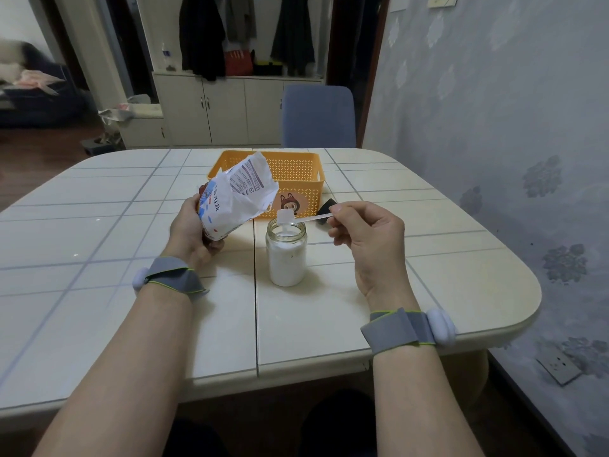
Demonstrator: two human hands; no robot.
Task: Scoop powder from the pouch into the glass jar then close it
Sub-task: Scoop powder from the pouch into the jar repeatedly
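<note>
My left hand (194, 232) grips the pouch (235, 196); my right hand (365, 239) pinches the scoop (285, 217) over the nearly full, open jar (286, 255). The lid (326, 207), behind the jar, is still off.

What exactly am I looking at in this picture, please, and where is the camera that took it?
There is no machine here: a person works with bare hands. The single picture comes from a wide-angle camera worn on the head, looking forward and down, so both forearms reach in from the bottom.

The left hand grips a crumpled white printed plastic pouch, held tilted. The right hand pinches the handle of a small white plastic scoop, whose bowl is over the open mouth of a clear glass jar mostly filled with white powder.

The jar stands on a pale tiled table. Behind it is an orange perforated plastic basket, and beside that a small black object, possibly the jar's lid. Each wrist wears a grey strap.
</note>
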